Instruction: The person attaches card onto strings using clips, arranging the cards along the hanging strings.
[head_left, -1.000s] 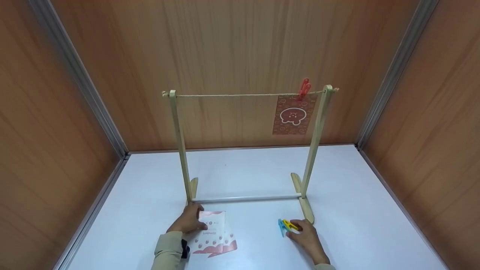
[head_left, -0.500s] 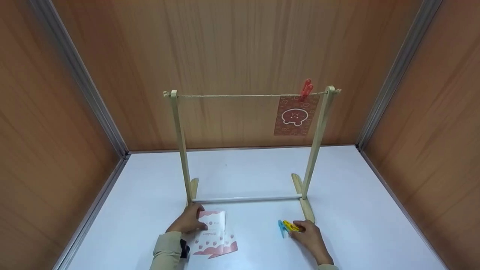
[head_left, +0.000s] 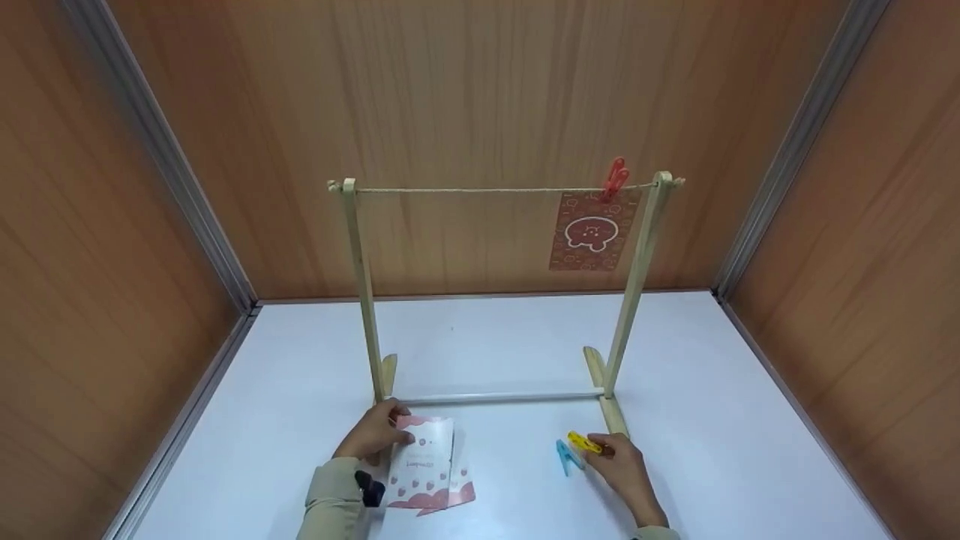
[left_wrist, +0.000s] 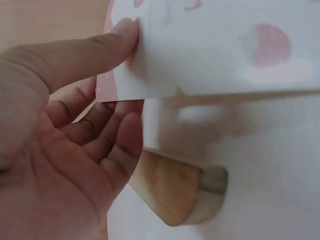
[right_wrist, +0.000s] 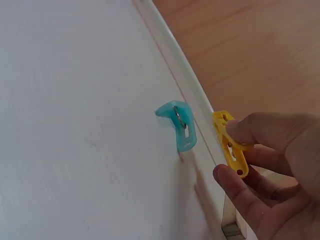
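My left hand (head_left: pixel 373 433) pinches the upper left corner of a white and pink card with printed strawberries (head_left: pixel 421 466). In the left wrist view the thumb lies on the card's face (left_wrist: pixel 210 55), with fingers behind it and a gap below its edge. A second similar card (head_left: pixel 463 489) lies partly hidden underneath, on the table. Between thumb and fingers, my right hand (head_left: pixel 621 465) holds a yellow clothespin (head_left: pixel 584 442), seen closer in the right wrist view. Just left of it a light blue clothespin (right_wrist: pixel 182 127) rests on the white table.
A wooden frame with a string (head_left: pixel 465 190) between two posts stands ahead of the hands. From the string's right end a brown bear card (head_left: pixel 589 247) hangs by a red clothespin (head_left: pixel 615 180). The frame's right foot (head_left: pixel 613 416) is beside my right hand. Wooden panels enclose the table.
My right hand has lifted the yellow clothespin away from the blue one, which stays put. My left hand has raised the top card's corner slightly off the table.
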